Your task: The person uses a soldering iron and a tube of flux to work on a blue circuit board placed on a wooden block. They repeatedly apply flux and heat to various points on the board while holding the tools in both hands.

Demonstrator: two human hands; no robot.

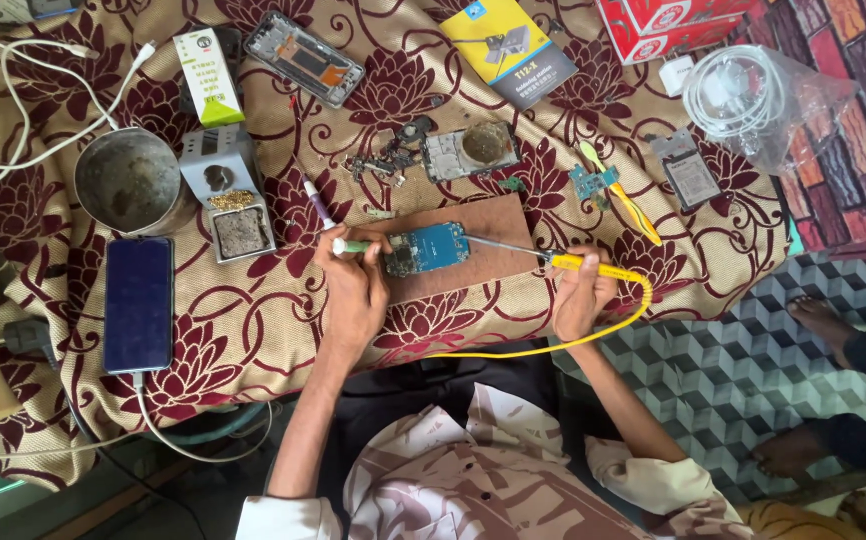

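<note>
A blue circuit board lies on a brown wooden block at the middle of the table. My left hand holds a small green-tipped tube against the board's left edge. My right hand grips a yellow-handled soldering iron, its metal tip reaching left to the board. A yellow cable runs from the handle along the table's front edge.
A dark phone lies at the left, with a metal bowl and a grey tip-cleaner stand behind it. Phone frames, small boxes, yellow tweezers and a bagged white cable sit further back. Another person's feet rest on the patterned floor, right.
</note>
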